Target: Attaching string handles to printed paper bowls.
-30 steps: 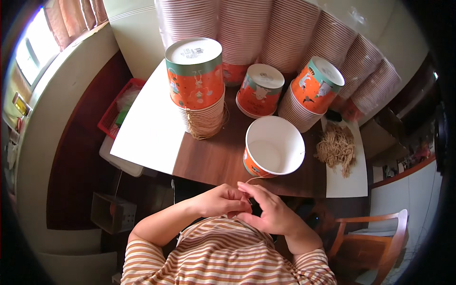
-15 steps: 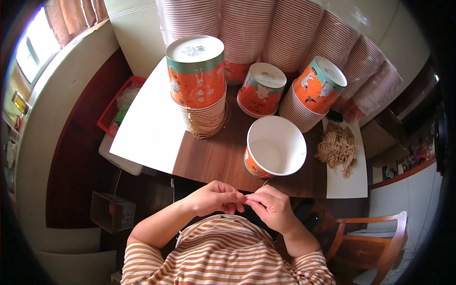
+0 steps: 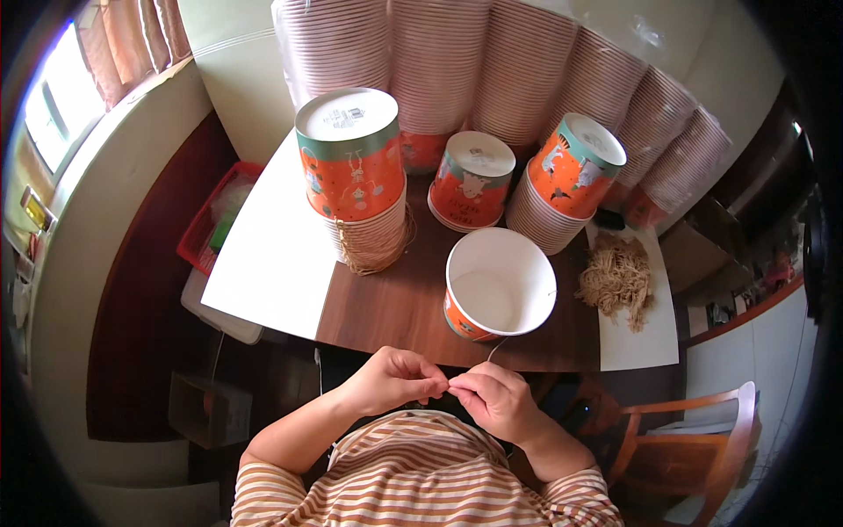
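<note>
My left hand [image 3: 399, 379] and my right hand [image 3: 496, 397] meet just off the table's front edge, thumbs and fingertips pinched together. A thin cord [image 3: 497, 348] rises from my right hand toward the near side of an open paper bucket [image 3: 496, 294]. Whatever lies between the fingertips is too small to make out. That bucket stands upright, white inside and orange outside, with a small dark mark at its right rim. To its right lies a tangled heap of tan cords [image 3: 620, 277] on a white sheet.
Upside-down bucket stacks stand behind: a tall one [image 3: 351, 180] with cords draped on it, a short one [image 3: 471, 180], another [image 3: 575, 171]. Plastic-wrapped stacks [image 3: 439, 70] line the back. A red basket [image 3: 206, 220] sits left of the table [image 3: 378, 321]; a wooden chair [image 3: 685, 448] is at right.
The view has shifted slightly, so the table and buckets sit a little lower and left in it. Both hands stay pinched together, and more of the cord shows above my right hand.
</note>
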### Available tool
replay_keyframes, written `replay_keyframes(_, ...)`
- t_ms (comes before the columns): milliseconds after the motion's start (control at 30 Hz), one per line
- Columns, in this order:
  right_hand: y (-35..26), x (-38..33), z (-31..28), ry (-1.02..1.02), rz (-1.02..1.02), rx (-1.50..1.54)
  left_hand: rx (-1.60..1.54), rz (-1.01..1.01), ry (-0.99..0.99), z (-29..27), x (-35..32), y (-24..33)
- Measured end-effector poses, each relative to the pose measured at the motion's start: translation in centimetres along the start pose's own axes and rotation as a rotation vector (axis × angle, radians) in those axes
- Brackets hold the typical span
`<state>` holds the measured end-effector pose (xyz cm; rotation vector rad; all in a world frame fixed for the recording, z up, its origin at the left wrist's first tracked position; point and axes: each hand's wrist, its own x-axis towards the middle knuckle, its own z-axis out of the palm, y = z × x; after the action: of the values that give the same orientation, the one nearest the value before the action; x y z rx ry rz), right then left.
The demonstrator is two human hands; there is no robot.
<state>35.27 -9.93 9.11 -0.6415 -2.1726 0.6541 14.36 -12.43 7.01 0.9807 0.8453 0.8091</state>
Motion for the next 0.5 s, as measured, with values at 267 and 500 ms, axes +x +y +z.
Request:
replay_keyframes(267,-0.2,1.2,-1.3,-0.036,-0.066,-0.054,0.327,0.143,0.094,1.1,-0.1,2.1)
replay_keyframes(500,2.7,7.2,-3.7,-0.109,0.355,0.170,0.609,0.535,0.360,-0.6,3.2,5.0)
